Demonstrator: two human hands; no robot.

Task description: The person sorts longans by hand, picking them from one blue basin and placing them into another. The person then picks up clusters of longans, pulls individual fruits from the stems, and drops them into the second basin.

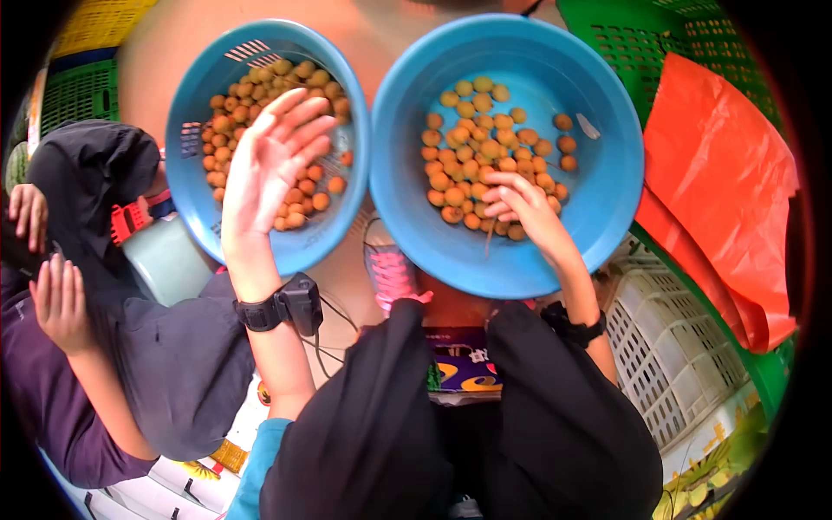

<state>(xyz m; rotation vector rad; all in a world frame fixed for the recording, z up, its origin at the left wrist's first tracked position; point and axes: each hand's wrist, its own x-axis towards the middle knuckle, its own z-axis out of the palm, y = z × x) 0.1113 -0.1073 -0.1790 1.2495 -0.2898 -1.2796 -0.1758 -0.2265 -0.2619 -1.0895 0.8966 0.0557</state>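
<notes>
Two blue plastic basins stand side by side on the floor, holding round tan fruits that look like longans. My left hand is raised above the left basin, open with its palm turned up and nothing on it. Beneath it lies a heap of longans. My right hand reaches into the right basin, its fingers stretched out over the longans. Whether the fingertips touch the fruit is hard to tell. A thin twig shows just below those fingers.
At the left sits another person, whose two hands rest near their lap beside a pale grey stool. On the right are an orange-red plastic sheet, a green crate and a white slatted basket. Cables hang from my left wrist device.
</notes>
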